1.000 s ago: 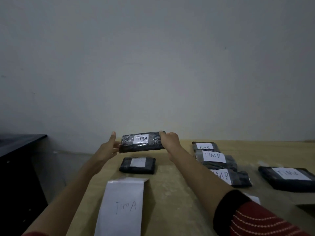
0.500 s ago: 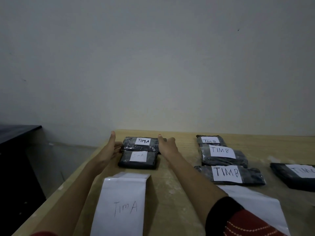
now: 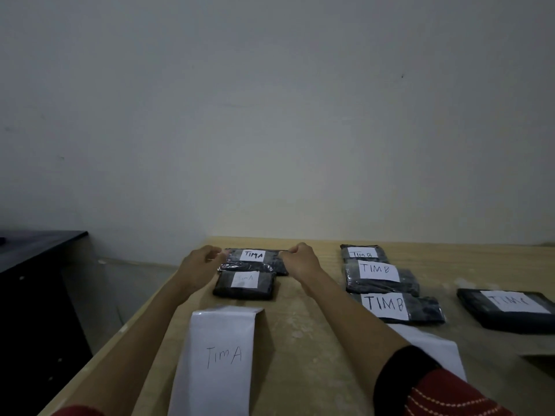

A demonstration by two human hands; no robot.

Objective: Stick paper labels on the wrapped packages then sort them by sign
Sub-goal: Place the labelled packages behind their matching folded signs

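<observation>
Fingers (image 3: 215,255) of the left hand (image 3: 199,267) curl at the left end of the far TIM A package (image 3: 271,262), and the right hand (image 3: 300,261) curls its own at the right end, so both hands pinch it by its ends. Their tips are mostly hidden behind the knuckles. This package lies flat at the back of the desk (image 3: 303,334), near the wall (image 3: 270,115). It is a dark bundle in glossy clear wrap, with a white paper label lettered in black. Its front edge meets the near TIM A package (image 3: 225,288); I cannot tell whether it overlaps. That one's lettering is faint.

Counted: two TIM A packages in the left column, three TIM B packages (image 3: 381,285) in a row to the right, and one lone package (image 3: 480,313) further right whose blurred label may read TIM C, cut off by the frame edge. Two paper signs lie nearer: the TIM A sign (image 3: 219,340), and a second sign (image 3: 435,346) whose writing the right forearm covers. A dim, dark cabinet (image 3: 36,265) stands left of the desk.
</observation>
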